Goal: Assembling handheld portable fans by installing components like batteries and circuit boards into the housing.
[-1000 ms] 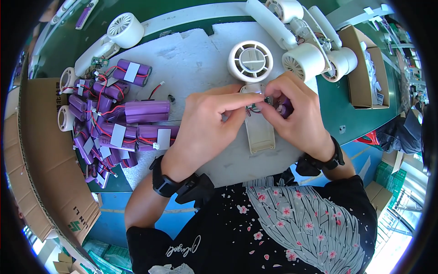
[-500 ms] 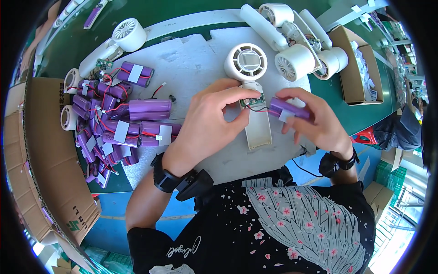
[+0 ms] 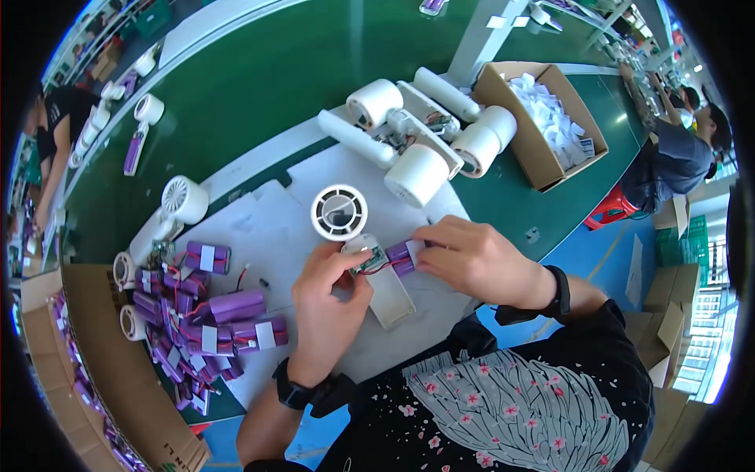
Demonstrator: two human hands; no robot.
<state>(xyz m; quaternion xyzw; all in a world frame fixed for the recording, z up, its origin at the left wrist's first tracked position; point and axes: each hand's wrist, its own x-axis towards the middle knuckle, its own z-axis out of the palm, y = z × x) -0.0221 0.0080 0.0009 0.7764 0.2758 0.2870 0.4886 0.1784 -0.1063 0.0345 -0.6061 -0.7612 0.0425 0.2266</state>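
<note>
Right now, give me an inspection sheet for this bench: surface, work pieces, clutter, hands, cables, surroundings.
Surface: pale sheet over green table.
Work pieces: white fan casing, open, with a circuit board; purple battery pack alongside.
Clutter: purple battery heap at left; white fan units beyond; carton of pale slips.
Hands: left hand at the board; right hand holding the pack.
Cables: thin wires between board and pack.
Surroundings: seated person at right; blue floor.

Handle shell [image 3: 392, 299] looks smooth, semi-matt plastic; batt. pack [image 3: 402, 258] has glossy plastic wrap; benchtop [image 3: 511, 214] is smooth, semi-glossy; lg. carton [image 3: 118, 338] is matt cardbd.
</note>
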